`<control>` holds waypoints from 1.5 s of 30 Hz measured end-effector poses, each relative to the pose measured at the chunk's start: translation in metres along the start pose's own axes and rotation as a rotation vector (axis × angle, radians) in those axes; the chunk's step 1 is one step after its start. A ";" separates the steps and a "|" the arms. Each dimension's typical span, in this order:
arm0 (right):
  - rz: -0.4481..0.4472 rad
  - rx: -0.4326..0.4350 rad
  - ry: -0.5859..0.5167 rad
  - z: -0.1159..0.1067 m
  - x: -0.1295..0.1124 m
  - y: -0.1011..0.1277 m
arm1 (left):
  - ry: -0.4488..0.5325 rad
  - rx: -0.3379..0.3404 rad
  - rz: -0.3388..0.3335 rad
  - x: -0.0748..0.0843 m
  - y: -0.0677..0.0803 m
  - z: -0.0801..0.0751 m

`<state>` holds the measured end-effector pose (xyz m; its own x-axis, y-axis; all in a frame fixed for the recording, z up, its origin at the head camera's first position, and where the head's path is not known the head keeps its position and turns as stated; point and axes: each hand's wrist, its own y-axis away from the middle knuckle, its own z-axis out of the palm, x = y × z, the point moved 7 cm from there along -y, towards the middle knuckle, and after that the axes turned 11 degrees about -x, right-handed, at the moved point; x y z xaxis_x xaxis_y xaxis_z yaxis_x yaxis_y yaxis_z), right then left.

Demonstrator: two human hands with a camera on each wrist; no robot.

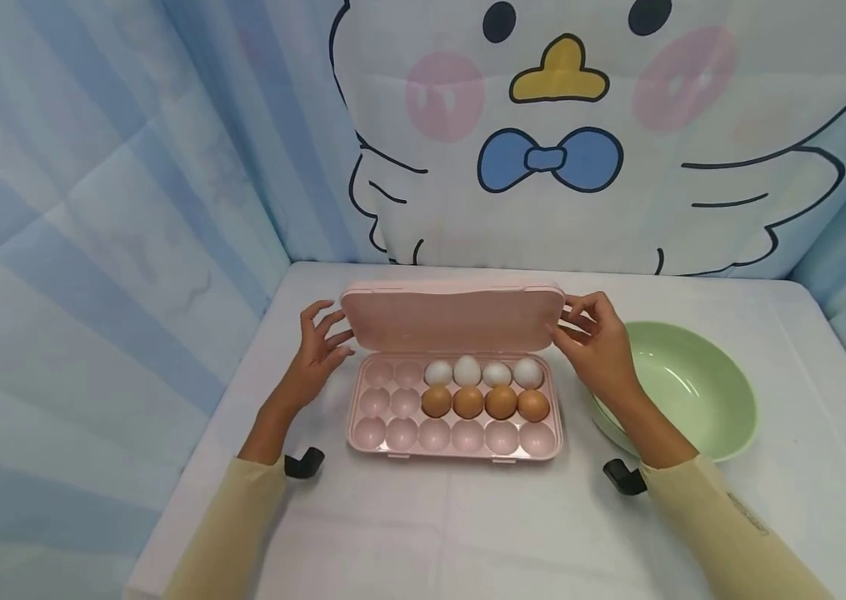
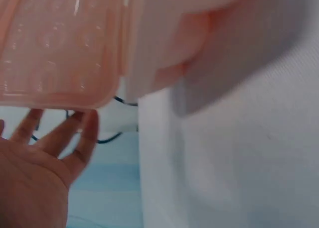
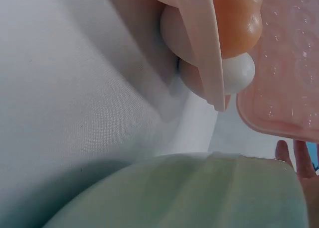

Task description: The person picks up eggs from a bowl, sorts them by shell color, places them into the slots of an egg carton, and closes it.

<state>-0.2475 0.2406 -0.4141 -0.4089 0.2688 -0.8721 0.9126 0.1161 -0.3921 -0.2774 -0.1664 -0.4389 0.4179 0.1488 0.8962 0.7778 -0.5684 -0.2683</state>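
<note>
A pink egg box (image 1: pixel 433 436) lies on the table with its lid (image 1: pixel 460 321) tilted up at the back. White eggs (image 1: pixel 467 372) fill the right part of its back row, and brown eggs (image 1: pixel 501 402) sit in front of them in the middle row. The front row's cups hold no eggs. At the lid's left edge, my left hand (image 1: pixel 310 358) touches it with spread fingers (image 2: pixel 60 136). My right hand (image 1: pixel 606 350) is at the opposite edge, its fingertips (image 3: pixel 303 156) against the lid. Part of those fingers is hidden in the right wrist view.
A light green bowl (image 1: pixel 700 392) stands right of the egg box, partly under my right forearm. White cloth covers the table (image 1: pixel 407 533). Behind it hangs a curtain (image 1: pixel 543 225) with a cartoon bird, and a blue curtain (image 1: pixel 92 250) borders the left side.
</note>
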 end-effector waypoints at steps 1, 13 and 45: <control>0.017 -0.012 -0.005 0.001 -0.001 0.002 | -0.011 -0.012 -0.007 0.003 0.000 0.001; 0.171 -0.142 0.175 0.027 -0.025 0.023 | -0.072 0.002 -0.181 0.024 0.011 0.020; 0.148 -0.360 0.501 0.086 0.006 0.092 | -0.629 -0.189 -0.374 -0.006 0.054 0.084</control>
<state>-0.1663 0.1711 -0.4808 -0.3066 0.7111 -0.6327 0.9391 0.3345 -0.0791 -0.1985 -0.1300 -0.4883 0.3752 0.7607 0.5296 0.8502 -0.5100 0.1303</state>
